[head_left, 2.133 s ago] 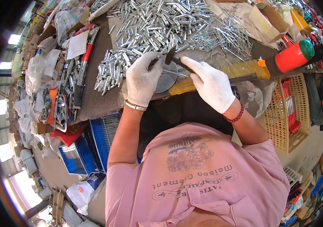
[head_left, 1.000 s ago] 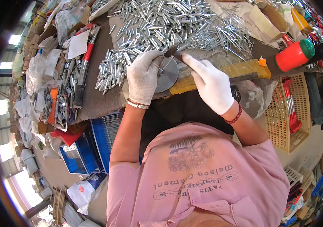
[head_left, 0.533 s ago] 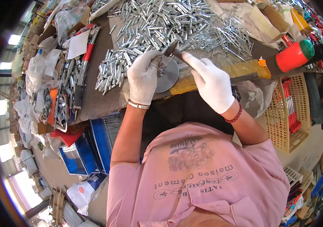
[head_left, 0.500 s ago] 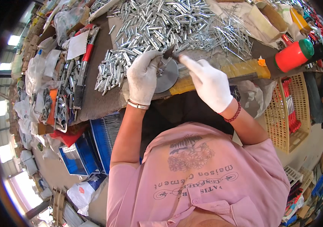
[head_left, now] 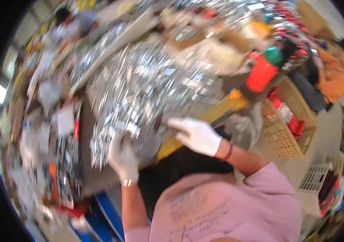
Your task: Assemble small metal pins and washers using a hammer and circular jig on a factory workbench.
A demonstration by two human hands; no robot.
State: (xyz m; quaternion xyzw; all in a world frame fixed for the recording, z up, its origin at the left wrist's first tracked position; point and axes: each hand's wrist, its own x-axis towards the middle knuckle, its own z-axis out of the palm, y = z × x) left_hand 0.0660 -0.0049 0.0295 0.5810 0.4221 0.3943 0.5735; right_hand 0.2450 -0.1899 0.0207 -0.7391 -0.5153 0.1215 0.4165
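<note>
A large heap of short shiny metal tubes or rods [head_left: 135, 86] covers the bench. My left hand [head_left: 123, 159], in a white glove, is at the heap's near left edge; its fingers are smeared by motion, so what they hold does not show. Just right of it lies a round grey metal disc [head_left: 150, 145] at the bench edge. My right hand [head_left: 200, 136], also gloved in white, has its fingers drawn together at a dark upright piece [head_left: 160, 124] above the disc. Whether it grips that piece or something small is blurred.
Yellow tape [head_left: 216, 113] runs along the bench edge. A red cylinder with a green cap [head_left: 260, 74] lies at the right. Below it stands a beige plastic basket [head_left: 285, 137] with red parts. Tools and rods [head_left: 69, 169] lie at the left. A person in orange [head_left: 333, 76] is far right.
The whole view has swung and blurred, showing more of the far bench. My left hand has drawn away from the dark piece toward the near left of the tubes. My right hand stays by it.
</note>
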